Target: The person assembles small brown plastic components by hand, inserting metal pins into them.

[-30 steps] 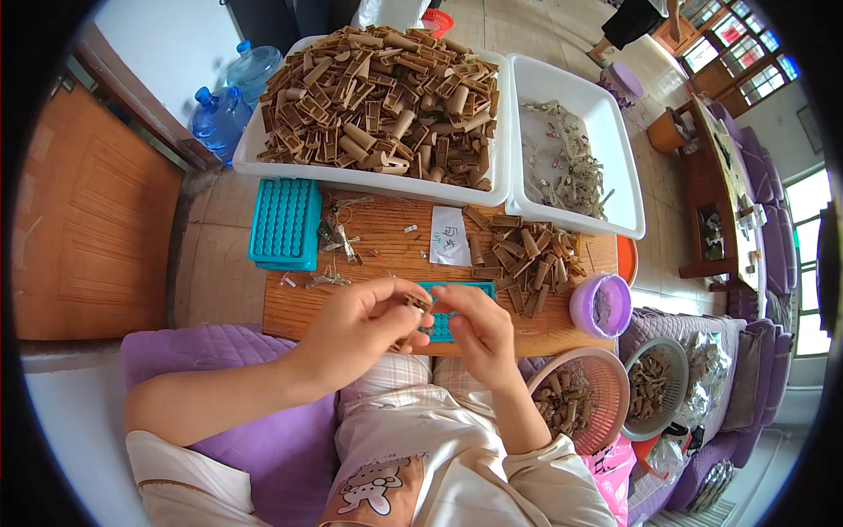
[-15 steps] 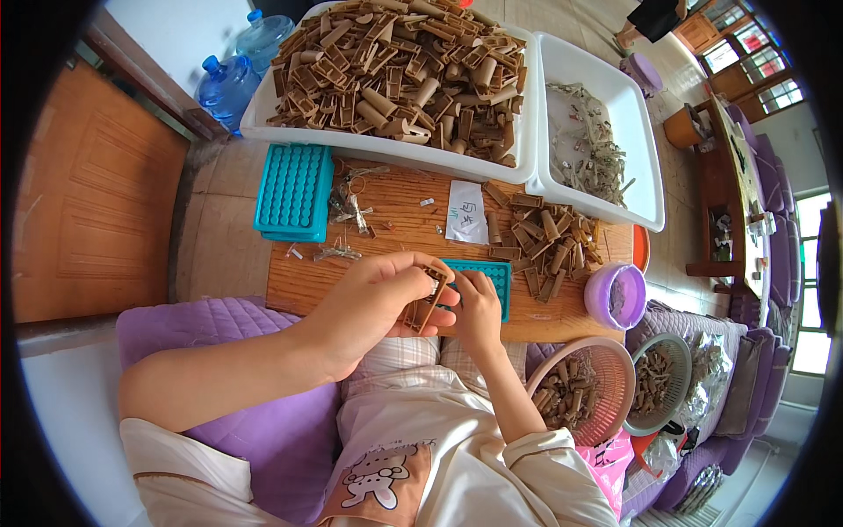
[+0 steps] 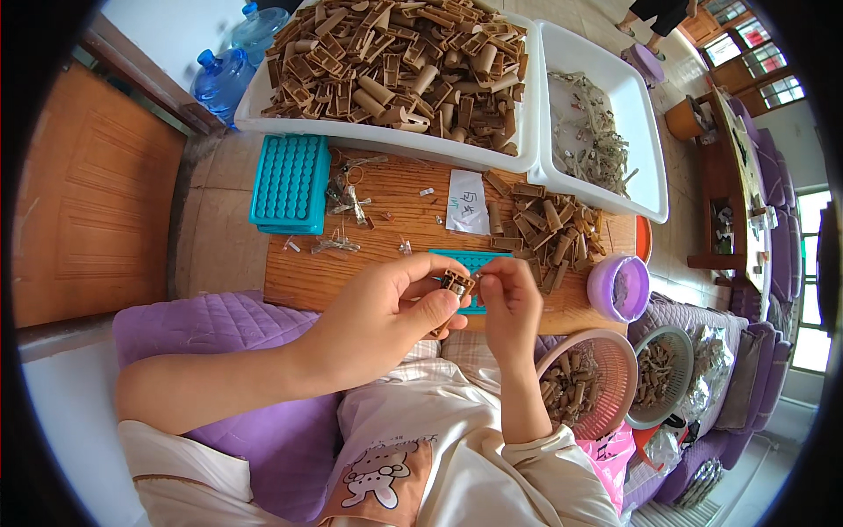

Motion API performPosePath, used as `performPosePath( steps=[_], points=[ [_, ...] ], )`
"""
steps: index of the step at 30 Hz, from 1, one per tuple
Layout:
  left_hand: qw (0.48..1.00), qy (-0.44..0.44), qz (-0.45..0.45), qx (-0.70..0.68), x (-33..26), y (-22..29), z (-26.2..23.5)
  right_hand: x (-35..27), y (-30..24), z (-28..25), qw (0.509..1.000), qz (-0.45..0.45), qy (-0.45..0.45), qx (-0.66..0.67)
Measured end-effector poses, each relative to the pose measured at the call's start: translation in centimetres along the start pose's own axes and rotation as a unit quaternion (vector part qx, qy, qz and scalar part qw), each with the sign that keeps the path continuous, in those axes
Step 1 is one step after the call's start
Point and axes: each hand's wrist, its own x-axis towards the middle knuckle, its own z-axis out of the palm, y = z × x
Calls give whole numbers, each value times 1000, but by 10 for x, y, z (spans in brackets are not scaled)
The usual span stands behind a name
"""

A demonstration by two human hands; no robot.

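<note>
My left hand [image 3: 378,321] is closed around a small brown plastic casing [image 3: 457,283], held over the near edge of the wooden table. A pale or metallic bit shows inside the casing. Close by on the right, my right hand [image 3: 513,307] pinches at the casing's end; what lies between the fingertips is too small to name. Behind both hands lies a teal tray [image 3: 479,260] with rows of round pockets, partly hidden by them. A loose heap of brown casings [image 3: 553,230] lies beyond my right hand.
At the back stand a white tub [image 3: 351,134] heaped with casings and another white tub [image 3: 652,158] with thin metallic parts. Teal trays [image 3: 290,184] sit at left, near wire pieces [image 3: 337,243]. A purple bowl [image 3: 619,290] and two baskets, pink [image 3: 622,378] and grey [image 3: 680,373], are at right.
The casing has been turned in my left hand, its end now facing my right hand. My right hand has come up from the teal tray and moved right, fingertips now pinched beside the casing.
</note>
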Motion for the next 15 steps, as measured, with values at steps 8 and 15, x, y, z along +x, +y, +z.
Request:
performPosePath(
  steps=[8, 15],
  points=[
    [997, -14, -1, 81, -1, 0, -3, -17, -35, 19, 941, -308, 114, -82],
    [996, -9, 0, 91, 1, -1, -3, -19, -13, 39, 895, -365, 213, -142]
  ],
)
